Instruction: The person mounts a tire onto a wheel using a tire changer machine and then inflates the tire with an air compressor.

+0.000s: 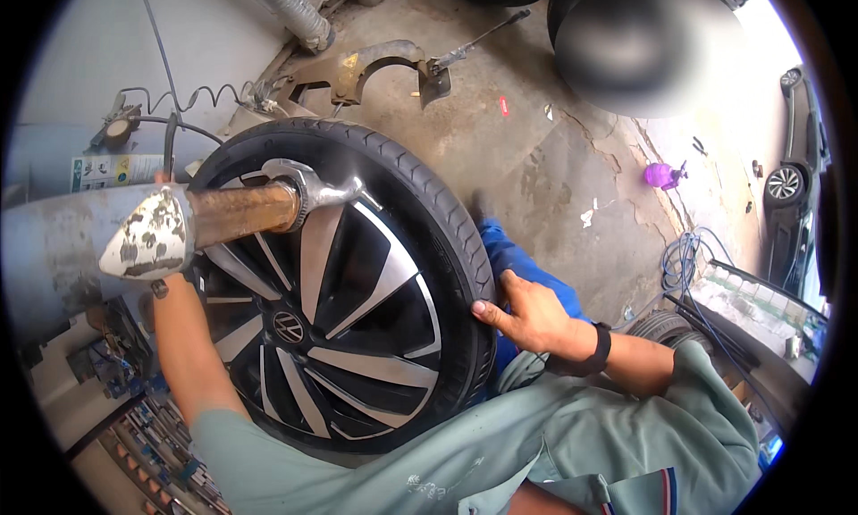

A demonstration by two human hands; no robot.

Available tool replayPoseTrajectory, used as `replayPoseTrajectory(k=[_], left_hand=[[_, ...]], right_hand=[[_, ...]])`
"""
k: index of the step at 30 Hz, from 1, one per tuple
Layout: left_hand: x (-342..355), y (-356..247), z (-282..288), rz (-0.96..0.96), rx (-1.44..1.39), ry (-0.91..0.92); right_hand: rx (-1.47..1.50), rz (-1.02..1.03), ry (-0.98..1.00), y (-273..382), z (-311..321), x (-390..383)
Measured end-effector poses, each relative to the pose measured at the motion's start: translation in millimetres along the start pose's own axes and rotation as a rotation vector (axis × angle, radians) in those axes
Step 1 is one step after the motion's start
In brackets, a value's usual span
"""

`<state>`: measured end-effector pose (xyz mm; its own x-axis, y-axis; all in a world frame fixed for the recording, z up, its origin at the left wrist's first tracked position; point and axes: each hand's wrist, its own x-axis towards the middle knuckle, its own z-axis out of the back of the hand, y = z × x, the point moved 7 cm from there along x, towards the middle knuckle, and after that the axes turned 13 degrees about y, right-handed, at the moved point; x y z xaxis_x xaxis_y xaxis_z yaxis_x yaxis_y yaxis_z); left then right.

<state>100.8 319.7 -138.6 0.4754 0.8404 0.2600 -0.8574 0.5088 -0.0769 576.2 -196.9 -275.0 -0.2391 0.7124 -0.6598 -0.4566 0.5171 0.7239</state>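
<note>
A car wheel [313, 336], with a black tyre [442, 238] and a black-and-silver multi-spoke rim, is mounted on a tyre-changing machine in front of me. The machine's metal mount head [331, 193], on a rusty shaft [246, 216], sits over the rim's upper part. My right hand [532, 314] holds the tyre's right edge, thumb on the sidewall and the other fingers partly out of sight. On the left, my left forearm [192, 345] reaches up behind the machine's thick grey arm [71, 247], which hides most of my left hand and its fingers.
A curved bead-breaker arm [384, 68] stands beyond the wheel. On the cracked concrete floor are a purple bottle [661, 175] and a coiled blue hose [684, 256]. Another tyre [661, 326] lies at right, and a parked car [791, 184] stands at far right. Tools fill shelves [156, 443] at lower left.
</note>
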Motion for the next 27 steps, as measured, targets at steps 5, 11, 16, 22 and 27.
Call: replayPoseTrajectory(k=[5,11,16,22,27], left_hand=[[0,-60,52,0.311,0.400,-0.262],[-73,-73,110,0.605,0.397,-0.040],[-193,-106,144,0.698,0.527,0.141],[-316,-230,143,0.883,0.352,0.232],[-461,-308,137,1.070,0.187,0.092]], right_hand=[[-0.544,0.341,0.256,32,63,38],[-0.329,0.584,-0.129,81,182,66],[-0.238,0.676,-0.428,116,273,57],[-0.104,0.788,-0.221,196,292,12],[-0.367,1.091,-0.278,319,268,-75]])
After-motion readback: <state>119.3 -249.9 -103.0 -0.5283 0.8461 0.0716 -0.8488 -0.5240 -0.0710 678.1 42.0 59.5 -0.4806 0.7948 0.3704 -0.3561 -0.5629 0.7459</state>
